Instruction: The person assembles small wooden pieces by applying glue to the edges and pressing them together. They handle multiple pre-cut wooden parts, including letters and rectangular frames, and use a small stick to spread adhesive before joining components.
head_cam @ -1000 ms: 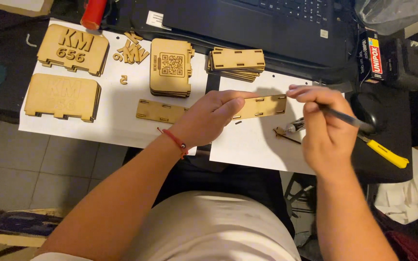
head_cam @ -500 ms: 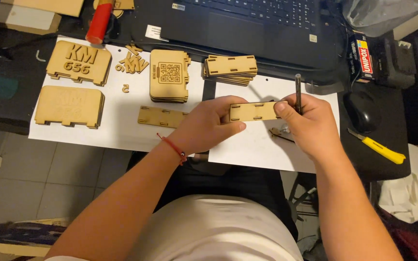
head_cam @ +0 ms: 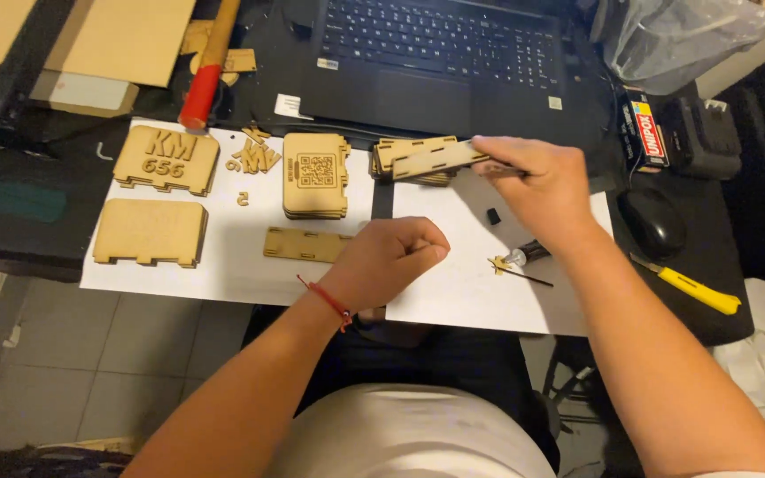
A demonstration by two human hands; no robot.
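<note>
A narrow laser-cut wooden strip with notched edges is held flat in the right hand, fingers pinched along its right end, so that it hangs just above a small stack of like strips at the top edge of the white paper sheet; the level hold suits laying it down flush with the pile or lifting it away, and I cannot tell which. A thin dark tool also seems to run through that hand, but it is mostly hidden. The left hand rests loosely curled on the paper, holding nothing, its knuckles just beside another single strip lying flat, a red cord around the wrist. Close to the right wrist lies a small glue tube with a thin stick beside it and a black cap apart, probably kept on the paper so drips stay off the desk. Further left, sorted by shape, are a stack of square panels with an engraved code pattern, a pile of small cut letters, an engraved arched panel and a plain arched panel. Around the sheets sit a laptop, a red-handled tool, a computer mouse, a yellow utility knife and a small glue box.
</note>
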